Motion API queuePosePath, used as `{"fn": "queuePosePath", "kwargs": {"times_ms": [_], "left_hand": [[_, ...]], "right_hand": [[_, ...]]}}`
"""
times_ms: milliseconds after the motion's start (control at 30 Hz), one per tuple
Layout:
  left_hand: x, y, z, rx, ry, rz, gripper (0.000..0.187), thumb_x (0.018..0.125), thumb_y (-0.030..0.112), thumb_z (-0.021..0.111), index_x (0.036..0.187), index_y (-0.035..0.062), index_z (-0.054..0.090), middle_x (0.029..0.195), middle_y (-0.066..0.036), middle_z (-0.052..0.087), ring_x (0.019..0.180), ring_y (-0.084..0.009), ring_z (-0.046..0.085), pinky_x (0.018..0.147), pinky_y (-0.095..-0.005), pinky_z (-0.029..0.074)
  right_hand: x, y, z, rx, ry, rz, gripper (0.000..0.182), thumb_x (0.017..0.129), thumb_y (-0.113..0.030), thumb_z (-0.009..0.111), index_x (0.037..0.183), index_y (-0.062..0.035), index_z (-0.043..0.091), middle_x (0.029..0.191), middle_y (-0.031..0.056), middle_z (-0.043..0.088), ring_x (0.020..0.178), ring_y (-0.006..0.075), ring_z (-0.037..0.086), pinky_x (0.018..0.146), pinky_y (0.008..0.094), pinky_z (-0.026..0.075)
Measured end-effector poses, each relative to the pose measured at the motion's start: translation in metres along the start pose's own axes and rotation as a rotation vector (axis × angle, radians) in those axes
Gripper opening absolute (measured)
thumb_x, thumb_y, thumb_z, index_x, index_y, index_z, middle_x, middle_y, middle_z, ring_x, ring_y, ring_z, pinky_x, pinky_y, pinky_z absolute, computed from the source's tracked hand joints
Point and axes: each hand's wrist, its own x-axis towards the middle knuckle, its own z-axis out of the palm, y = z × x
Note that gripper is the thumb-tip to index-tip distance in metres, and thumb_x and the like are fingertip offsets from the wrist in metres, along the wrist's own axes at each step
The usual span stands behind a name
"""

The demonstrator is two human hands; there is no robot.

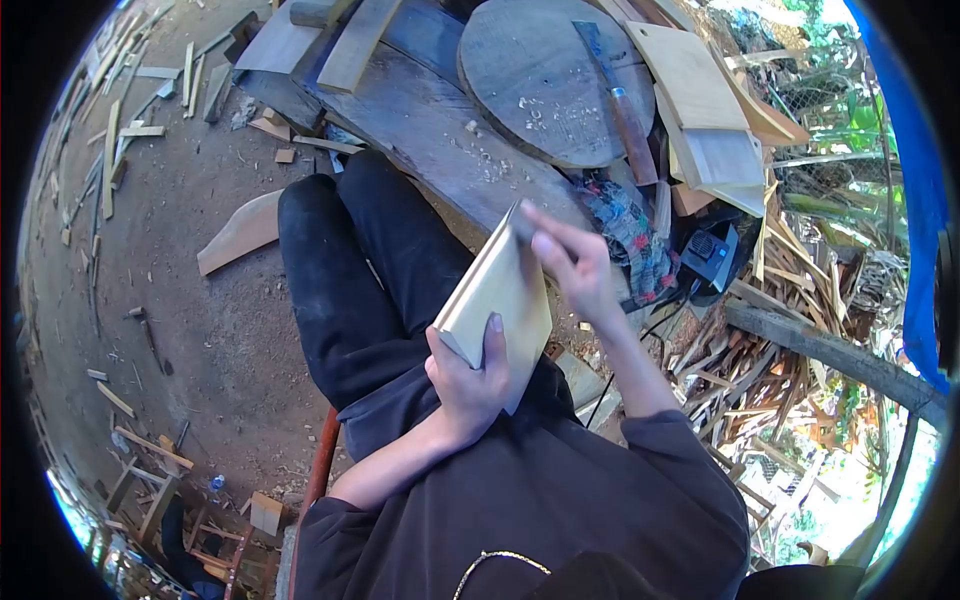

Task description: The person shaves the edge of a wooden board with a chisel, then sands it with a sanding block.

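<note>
A pale wooden piece (510, 315), like a thin box or stacked boards, stands tilted over my lap. My left hand (470, 385) is wrapped round its lower corner, thumb lying on the broad face. At its upper end my right hand (578, 265) is closed, slightly blurred, with the fingers pressing a small dark grey piece (520, 222), like sandpaper, against the top edge. Past the hands, a round wooden slab (530, 75) rests on the wooden bench (415, 125). A chisel with a wooden handle (628, 125) lies across the slab's right side.
Flat boards (690, 80) are stacked at the bench's right, near a patterned cloth (630, 230) and a small black and blue device (708, 250). Wood scraps (115, 150) and a hammer (145, 330) lie on the dirt floor at left. Offcuts pile up (750, 370) at right.
</note>
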Motion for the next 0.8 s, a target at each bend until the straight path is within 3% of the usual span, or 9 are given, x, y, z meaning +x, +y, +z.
{"fn": "queuePosePath", "kwargs": {"times_ms": [67, 100, 167, 200, 333, 433, 500, 667, 800], "left_hand": [[-0.001, -0.003, 0.002, 0.001, 0.01, 0.031, 0.032, 0.101, 0.008, 0.076, 0.115, -0.0126, 0.055, 0.089, -0.025, 0.078, 0.076, -0.0349, 0.081, 0.061, -0.0406, 0.062], [-0.002, -0.004, 0.002, 0.009, 0.029, 0.058, 0.032, 0.101, 0.008, 0.075, 0.115, -0.0126, 0.055, 0.089, -0.025, 0.078, 0.076, -0.0349, 0.081, 0.062, -0.0406, 0.062], [-0.002, -0.005, 0.004, 0.028, 0.032, 0.075, 0.032, 0.101, 0.008, 0.076, 0.115, -0.0126, 0.055, 0.09, -0.025, 0.078, 0.076, -0.035, 0.081, 0.062, -0.0406, 0.062], [-0.003, -0.005, 0.004, 0.043, 0.033, 0.092, 0.033, 0.101, 0.008, 0.076, 0.115, -0.0125, 0.055, 0.09, -0.025, 0.078, 0.077, -0.0352, 0.081, 0.062, -0.0406, 0.062], [-0.001, -0.002, 0.004, 0.013, 0.012, 0.037, 0.033, 0.1, 0.007, 0.076, 0.115, -0.0126, 0.055, 0.09, -0.024, 0.078, 0.076, -0.0359, 0.081, 0.063, -0.0408, 0.062], [-0.006, -0.004, 0.004, 0.034, 0.027, 0.105, 0.033, 0.099, 0.007, 0.076, 0.115, -0.0122, 0.054, 0.089, -0.024, 0.078, 0.076, -0.0363, 0.081, 0.063, -0.0411, 0.063], [-0.01, -0.002, 0.004, 0.025, -0.015, 0.02, 0.036, 0.103, 0.007, 0.073, 0.125, -0.0132, 0.054, 0.101, -0.024, 0.077, 0.088, -0.0315, 0.082, 0.074, -0.0388, 0.063], [-0.011, 0.003, 0.003, 0.042, -0.055, 0.054, 0.034, 0.102, 0.008, 0.074, 0.121, -0.013, 0.055, 0.098, -0.024, 0.077, 0.084, -0.0327, 0.082, 0.07, -0.0386, 0.062], [-0.01, 0.001, 0.006, 0.066, -0.026, 0.055, 0.034, 0.102, 0.007, 0.075, 0.12, -0.0129, 0.055, 0.094, -0.024, 0.077, 0.08, -0.0335, 0.082, 0.067, -0.039, 0.062]], "right_hand": [[0.007, -0.003, -0.001, -0.005, 0.067, 0.189, 0.041, 0.107, -0.015, 0.065, 0.143, 0.0039, 0.069, 0.127, 0.0187, 0.079, 0.118, 0.0192, 0.072, 0.107, 0.0316, 0.05], [0.002, -0.009, -0.001, -0.003, 0.064, 0.187, 0.041, 0.107, -0.015, 0.065, 0.143, 0.0039, 0.069, 0.127, 0.0187, 0.079, 0.118, 0.0192, 0.072, 0.107, 0.0316, 0.05], [-0.012, -0.018, 0.003, -0.054, -0.059, -0.062, 0.04, 0.109, -0.017, 0.064, 0.143, 0.0019, 0.069, 0.128, 0.0166, 0.079, 0.118, 0.0141, 0.069, 0.107, 0.0294, 0.05], [-0.011, -0.013, 0.003, -0.034, -0.042, -0.077, 0.039, 0.11, -0.018, 0.064, 0.142, 0.0028, 0.07, 0.13, 0.0173, 0.078, 0.121, 0.0131, 0.067, 0.109, 0.0291, 0.05], [0.01, 0.005, 0.006, 0.074, 0.174, 0.196, 0.041, 0.106, -0.023, 0.071, 0.137, 0.0033, 0.073, 0.122, 0.0222, 0.08, 0.114, 0.0216, 0.075, 0.104, 0.03, 0.053], [-0.006, -0.013, 0.013, -0.088, 0.26, 0.119, 0.041, 0.105, -0.023, 0.071, 0.136, 0.004, 0.073, 0.123, 0.0246, 0.079, 0.113, 0.0217, 0.077, 0.101, 0.03, 0.055], [-0.005, -0.012, 0.017, -0.094, 0.28, 0.097, 0.04, 0.105, -0.023, 0.072, 0.135, 0.003, 0.074, 0.124, 0.026, 0.079, 0.111, 0.0227, 0.078, 0.097, 0.0313, 0.057], [0.019, 0.011, 0.009, -0.126, 0.263, 0.243, 0.04, 0.105, -0.031, 0.07, 0.133, -0.0028, 0.076, 0.12, 0.0235, 0.08, 0.111, 0.025, 0.079, 0.095, 0.0306, 0.057], [0.006, -0.018, 0.013, -0.214, 0.259, 0.291, 0.043, 0.105, -0.037, 0.069, 0.131, -0.0046, 0.077, 0.117, 0.0232, 0.079, 0.107, 0.0285, 0.08, 0.095, 0.0327, 0.057]]}}
